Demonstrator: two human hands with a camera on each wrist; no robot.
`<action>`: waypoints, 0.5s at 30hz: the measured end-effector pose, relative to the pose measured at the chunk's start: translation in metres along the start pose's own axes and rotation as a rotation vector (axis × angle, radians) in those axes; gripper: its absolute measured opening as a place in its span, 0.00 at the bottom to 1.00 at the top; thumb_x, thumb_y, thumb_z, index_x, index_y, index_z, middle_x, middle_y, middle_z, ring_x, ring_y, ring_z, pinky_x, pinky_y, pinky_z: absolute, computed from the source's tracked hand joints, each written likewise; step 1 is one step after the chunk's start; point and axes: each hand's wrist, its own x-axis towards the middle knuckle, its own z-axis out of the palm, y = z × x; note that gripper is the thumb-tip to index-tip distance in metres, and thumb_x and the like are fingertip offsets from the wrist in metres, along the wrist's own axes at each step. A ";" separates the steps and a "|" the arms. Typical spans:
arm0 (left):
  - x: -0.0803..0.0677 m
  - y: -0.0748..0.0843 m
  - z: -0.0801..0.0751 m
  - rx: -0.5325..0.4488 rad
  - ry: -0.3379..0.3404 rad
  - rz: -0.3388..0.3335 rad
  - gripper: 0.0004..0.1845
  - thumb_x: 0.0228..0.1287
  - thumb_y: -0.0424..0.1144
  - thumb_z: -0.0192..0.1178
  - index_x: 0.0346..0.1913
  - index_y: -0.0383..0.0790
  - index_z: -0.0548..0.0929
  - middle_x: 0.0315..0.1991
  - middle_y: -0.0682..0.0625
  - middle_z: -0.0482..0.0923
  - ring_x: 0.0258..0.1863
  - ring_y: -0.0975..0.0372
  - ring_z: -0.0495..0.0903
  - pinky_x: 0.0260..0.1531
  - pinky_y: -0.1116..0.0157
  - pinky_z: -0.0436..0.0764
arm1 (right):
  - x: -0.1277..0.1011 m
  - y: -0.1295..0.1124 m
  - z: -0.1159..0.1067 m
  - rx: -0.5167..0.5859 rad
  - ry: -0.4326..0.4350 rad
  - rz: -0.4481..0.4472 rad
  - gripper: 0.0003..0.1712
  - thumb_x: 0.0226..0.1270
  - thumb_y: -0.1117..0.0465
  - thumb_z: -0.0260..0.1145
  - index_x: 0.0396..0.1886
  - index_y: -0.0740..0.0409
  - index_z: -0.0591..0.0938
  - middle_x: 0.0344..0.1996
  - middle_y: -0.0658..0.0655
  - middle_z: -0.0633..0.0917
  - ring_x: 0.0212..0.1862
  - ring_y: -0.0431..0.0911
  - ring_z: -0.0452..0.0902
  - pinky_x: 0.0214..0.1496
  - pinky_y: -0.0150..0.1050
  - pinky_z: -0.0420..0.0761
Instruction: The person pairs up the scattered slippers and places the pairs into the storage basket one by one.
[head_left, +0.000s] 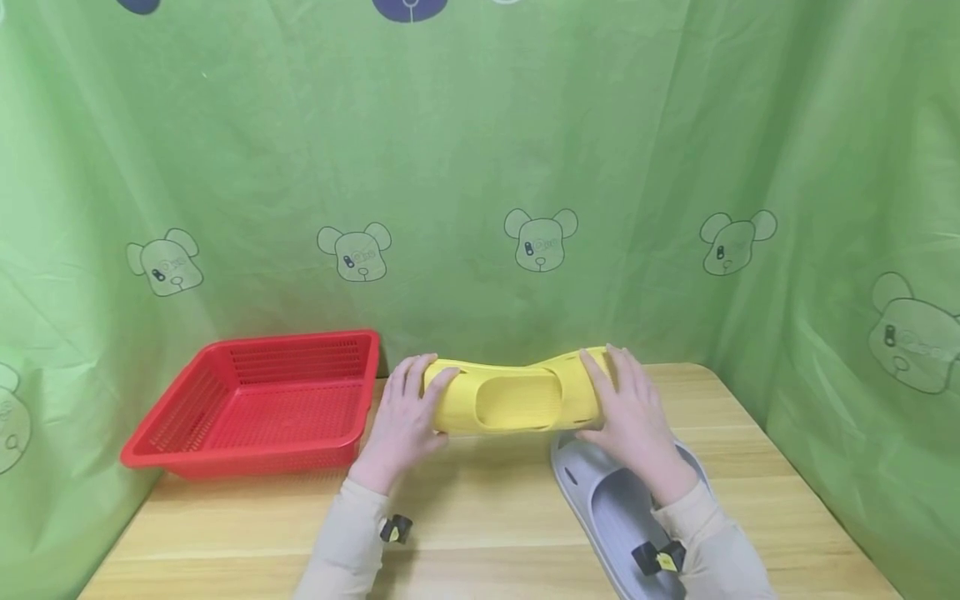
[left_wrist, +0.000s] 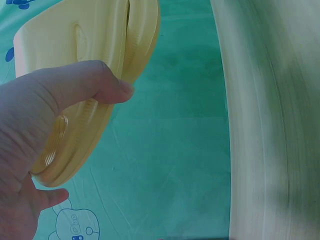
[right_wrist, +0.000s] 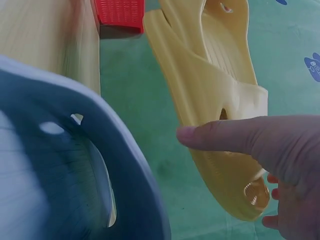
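I've got both ends of a yellow, foam-looking pair of slippers (head_left: 517, 402), set toe to heel with one apparently nested into the other. My left hand (head_left: 405, 417) grips the end nearer the red, slatted plastic basket (head_left: 240, 460), and my right hand (head_left: 633, 417) grips the end farther from it, the fingers and thumb of each hand bent round the slippers. The pair is to the right of the basket, its length running roughly sideways, and seems to be lifted off the pale wood-grain desk (head_left: 480, 533). A grey, open-backed slipper (head_left: 618, 517) with cut-outs lies on the desk, right of the basket and closer to me than it, partly under my right hand.

What could go wrong, I'd judge, is the nesting: nothing but my hands seems to press the two together, so if either hand eased off or pulled outward, one slipper could slide free and drop. If I squeezed too hard the soft-looking material might buckle — and spring out of my grip. The grey slipper is a risk as well; a dip of my right hand or wrist could knock it askew — its toe lies just below that end of the pair.
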 end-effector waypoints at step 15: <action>0.000 -0.003 -0.006 -0.054 -0.013 0.054 0.51 0.28 0.41 0.76 0.65 0.52 0.66 0.65 0.42 0.64 0.64 0.48 0.63 0.61 0.50 0.73 | -0.001 0.005 0.001 -0.057 -0.047 -0.120 0.75 0.21 0.52 0.86 0.76 0.50 0.56 0.73 0.68 0.57 0.75 0.67 0.46 0.73 0.70 0.46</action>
